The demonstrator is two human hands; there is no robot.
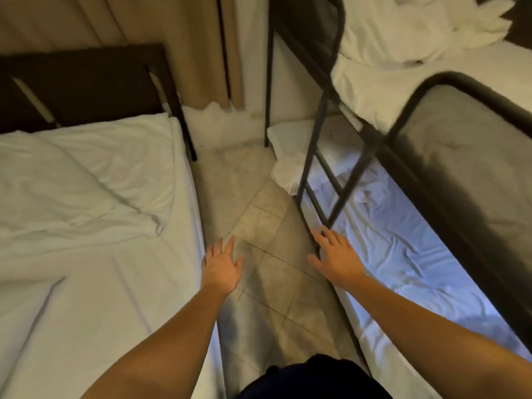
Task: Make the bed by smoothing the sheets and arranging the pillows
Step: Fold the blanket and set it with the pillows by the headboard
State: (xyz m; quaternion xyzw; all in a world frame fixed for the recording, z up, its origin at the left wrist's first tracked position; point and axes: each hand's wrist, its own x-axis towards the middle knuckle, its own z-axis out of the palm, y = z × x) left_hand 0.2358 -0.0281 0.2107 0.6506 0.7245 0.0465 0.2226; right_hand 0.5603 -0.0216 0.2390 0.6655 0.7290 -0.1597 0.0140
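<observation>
Dark clothing (311,378) at bottom edge. Left hand (221,266): fingers spread, empty, over floor (259,220) just beside left bed (86,298); pillow (86,174) lies rumpled at its head. Right hand (336,257): fingers spread, empty, at edge of lower bunk's wrinkled sheet (403,254), near ladder (316,180); contact cannot be told.

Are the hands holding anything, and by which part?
Nothing is held. The left hand is spread open above the floor; the right hand is spread open by the edge of the lower bunk.
</observation>
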